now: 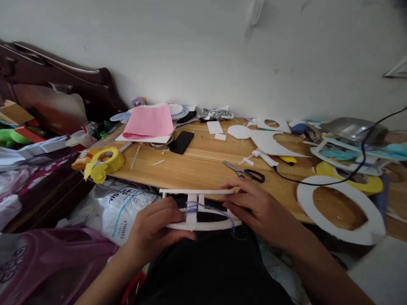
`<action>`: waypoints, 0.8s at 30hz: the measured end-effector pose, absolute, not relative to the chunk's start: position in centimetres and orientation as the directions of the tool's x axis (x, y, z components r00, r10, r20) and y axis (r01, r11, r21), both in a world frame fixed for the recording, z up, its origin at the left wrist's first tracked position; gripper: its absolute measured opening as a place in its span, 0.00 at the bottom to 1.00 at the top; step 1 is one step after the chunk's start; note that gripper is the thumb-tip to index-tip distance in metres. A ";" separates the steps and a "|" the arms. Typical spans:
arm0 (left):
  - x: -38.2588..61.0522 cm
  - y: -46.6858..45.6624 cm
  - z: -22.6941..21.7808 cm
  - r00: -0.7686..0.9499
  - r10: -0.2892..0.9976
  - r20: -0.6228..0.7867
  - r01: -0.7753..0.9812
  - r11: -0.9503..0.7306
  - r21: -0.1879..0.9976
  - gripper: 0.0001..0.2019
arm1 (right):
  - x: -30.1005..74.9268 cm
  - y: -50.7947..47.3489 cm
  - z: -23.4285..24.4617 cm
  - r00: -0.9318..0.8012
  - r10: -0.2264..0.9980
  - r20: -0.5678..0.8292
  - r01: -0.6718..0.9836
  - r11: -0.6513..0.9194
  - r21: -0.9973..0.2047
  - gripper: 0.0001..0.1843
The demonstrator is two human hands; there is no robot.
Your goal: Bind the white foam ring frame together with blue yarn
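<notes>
I hold a small white foam-board frame over my lap, at the near edge of the wooden table. It has two long bars joined by short uprights, and purple thread is wound around its middle. My left hand grips the frame's lower left bar, fingers curled around it. My right hand rests on the frame's right end, fingers bent over the top bar.
Blue-handled scissors lie just beyond my right hand. A white foam ring, a black cable, a glue gun, a black phone, pink paper, a yellow tape roll and foam offcuts crowd the table. A plastic bag sits left.
</notes>
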State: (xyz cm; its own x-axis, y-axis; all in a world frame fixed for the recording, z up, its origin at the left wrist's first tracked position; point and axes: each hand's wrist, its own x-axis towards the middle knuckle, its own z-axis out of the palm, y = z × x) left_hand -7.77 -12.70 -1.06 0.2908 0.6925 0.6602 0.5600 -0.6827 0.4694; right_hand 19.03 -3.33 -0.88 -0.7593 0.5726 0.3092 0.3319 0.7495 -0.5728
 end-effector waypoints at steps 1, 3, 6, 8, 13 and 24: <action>-7.8 -12.7 -1.0 0.293 0.686 0.666 0.563 -0.687 0.460 0.12 | 19.1 -3.5 -0.6 -0.740 0.593 0.317 0.332 0.732 -0.595 0.12; -7.6 -12.6 -1.0 0.316 0.669 0.673 0.579 -0.698 0.422 0.12 | 19.3 -3.9 -0.2 -0.730 0.613 0.302 0.318 0.696 -0.643 0.11; -7.2 -12.7 -1.0 0.363 0.640 0.678 0.570 -0.727 0.381 0.12 | 19.2 -4.6 0.2 -0.730 0.624 0.279 0.308 0.664 -0.681 0.07; -7.0 -12.9 -0.9 0.366 0.635 0.680 0.542 -0.740 0.399 0.13 | 19.1 -4.9 0.3 -0.697 0.635 0.333 0.328 0.695 -0.640 0.06; -6.7 -13.6 -0.6 0.290 0.721 0.630 0.521 -0.671 0.528 0.14 | 19.0 -4.7 1.1 -0.701 0.497 0.512 0.336 0.863 -0.378 0.03; -5.9 -13.9 -1.1 0.304 0.764 0.569 0.505 -0.636 0.584 0.14 | 18.9 -5.0 4.7 -0.805 0.521 0.285 0.298 0.770 -0.564 0.01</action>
